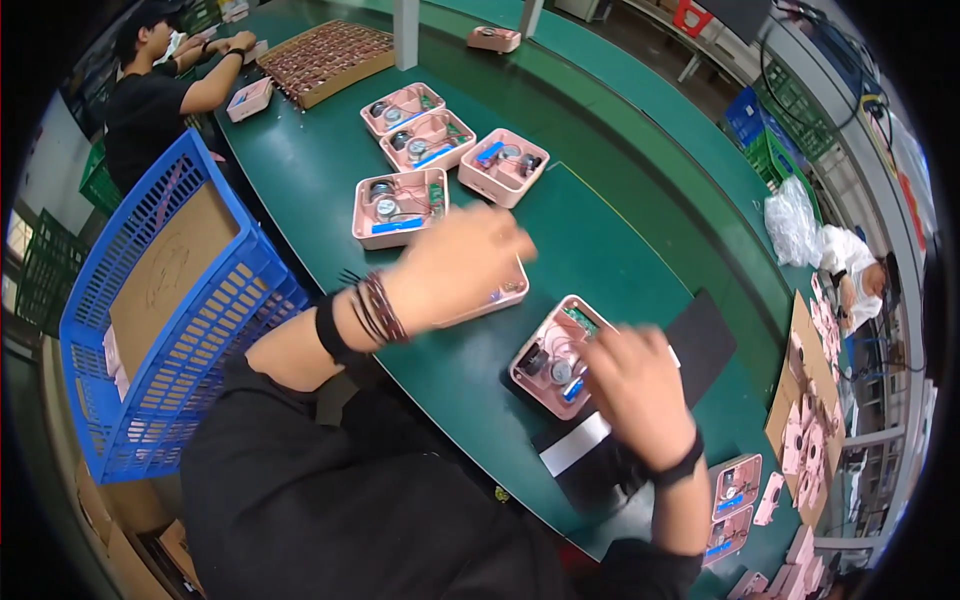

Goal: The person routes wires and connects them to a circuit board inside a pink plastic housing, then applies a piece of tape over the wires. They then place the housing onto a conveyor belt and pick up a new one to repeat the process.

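Note:
My left hand (455,262), blurred, is over a pink plastic housing (497,304) and hides most of it; its fingers are smeared, so a grip cannot be made out. My right hand (636,388), also blurred, reaches over the right side of another open pink housing (537,381). Inside that one are a round silver part (562,372), a black round part, thin wires, a green circuit board (580,318) and a blue block (573,390). Whether the right fingers touch or hold anything is unclear.
Several open pink housings (400,238) stand beyond my left hand, and more (735,490) lie at right. A black mat (700,345) with a white strip (575,443) lies under my right arm. A blue crate (195,370) stands left. Co-workers (150,110) sit at the green table.

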{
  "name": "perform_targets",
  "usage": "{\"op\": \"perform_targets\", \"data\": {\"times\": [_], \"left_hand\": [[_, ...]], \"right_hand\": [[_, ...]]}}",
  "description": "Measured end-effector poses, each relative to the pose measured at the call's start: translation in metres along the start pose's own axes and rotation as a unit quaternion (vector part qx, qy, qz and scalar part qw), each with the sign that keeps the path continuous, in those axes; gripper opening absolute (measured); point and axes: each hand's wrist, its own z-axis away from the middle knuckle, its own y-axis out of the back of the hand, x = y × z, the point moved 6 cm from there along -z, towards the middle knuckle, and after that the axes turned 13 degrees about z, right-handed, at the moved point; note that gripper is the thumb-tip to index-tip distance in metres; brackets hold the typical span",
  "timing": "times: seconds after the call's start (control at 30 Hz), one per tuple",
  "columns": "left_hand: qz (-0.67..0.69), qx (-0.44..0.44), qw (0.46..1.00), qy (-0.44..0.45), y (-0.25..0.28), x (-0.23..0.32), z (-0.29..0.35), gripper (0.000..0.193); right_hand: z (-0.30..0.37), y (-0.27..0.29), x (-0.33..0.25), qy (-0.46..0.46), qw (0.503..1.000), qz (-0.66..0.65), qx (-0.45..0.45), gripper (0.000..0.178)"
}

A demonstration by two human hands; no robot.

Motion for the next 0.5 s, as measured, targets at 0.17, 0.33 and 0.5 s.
{"op": "perform_targets", "data": {"times": [0.17, 0.33, 0.5], "left_hand": [[-0.095, 0.169, 0.957, 0.214, 0.058, -0.158, 0.022, 0.021], [-0.080, 0.200, 0.958, 0.188, 0.094, -0.216, 0.016, 0.022], [0.045, 0.353, 0.916, 0.184, 0.131, -0.200, 0.032, 0.019]], "right_hand": [[-0.140, -0.076, 0.069, -0.036, 0.988, 0.063, -0.134, 0.042], [-0.197, -0.151, 0.107, -0.053, 0.988, -0.006, -0.147, 0.059], [-0.187, -0.158, 0.101, -0.046, 0.985, -0.060, -0.157, 0.060]]}}
